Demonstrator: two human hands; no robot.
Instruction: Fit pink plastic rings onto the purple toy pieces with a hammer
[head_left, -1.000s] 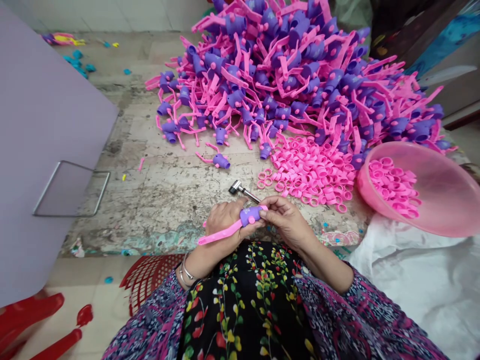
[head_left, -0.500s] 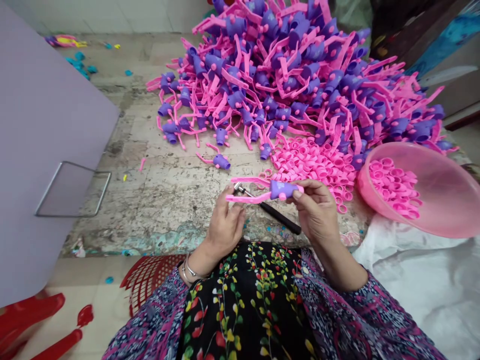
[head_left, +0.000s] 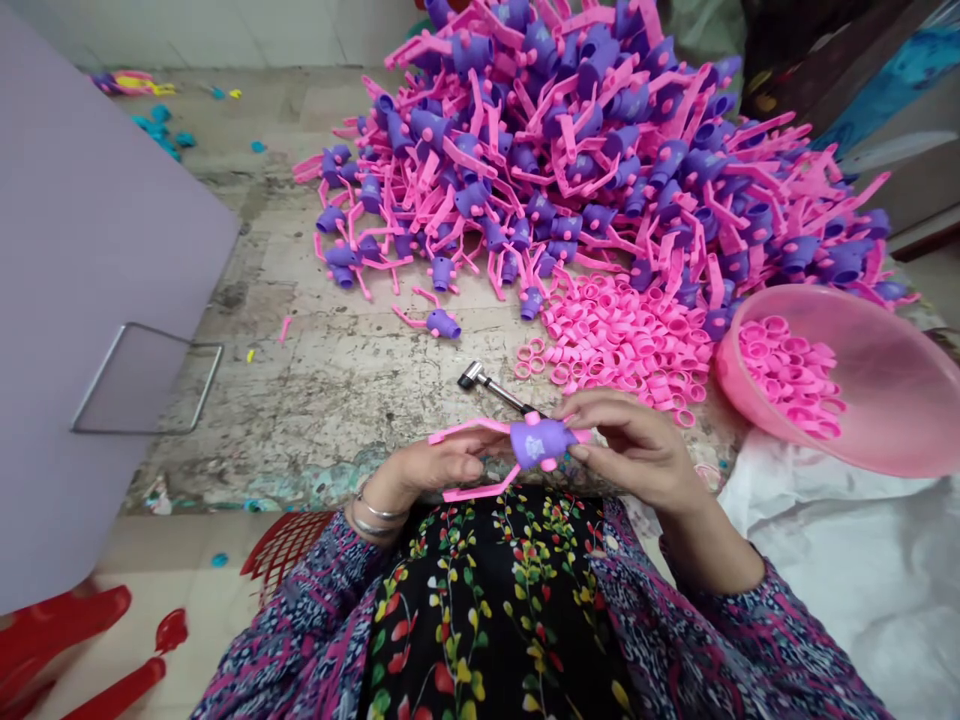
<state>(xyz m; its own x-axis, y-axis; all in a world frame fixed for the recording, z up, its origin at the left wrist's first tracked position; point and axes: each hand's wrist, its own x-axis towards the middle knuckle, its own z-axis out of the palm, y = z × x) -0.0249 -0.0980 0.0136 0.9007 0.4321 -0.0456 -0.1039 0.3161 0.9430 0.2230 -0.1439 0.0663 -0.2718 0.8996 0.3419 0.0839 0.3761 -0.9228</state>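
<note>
In my right hand [head_left: 637, 450] a purple plastic toy piece [head_left: 541, 443] with two pink arms is pinched at its narrow pink end, between thumb and fingers. The piece lies sideways, its pink arms spread to the left. My left hand [head_left: 439, 465] reaches in between those arms, its fingers against the piece and partly hidden behind the upper arm. A small hammer [head_left: 487, 385] with a metal head lies just beyond on the worn surface; my right hand and the piece cover its handle. Loose pink rings [head_left: 630, 340] lie heaped past my right hand.
A large pile of purple and pink pieces [head_left: 570, 150] fills the back. One similar piece [head_left: 442, 322] lies apart in front of it. At right stands a pink bowl [head_left: 892, 400] with pink rings in it, near a white sack [head_left: 825, 540]. A grey panel with a wire handle [head_left: 214, 370] stands left.
Both hands have brought the piece closer to my body, uncovering the hammer head. The pink arms have spread apart, and my left hand has shifted from their tips to between them.
</note>
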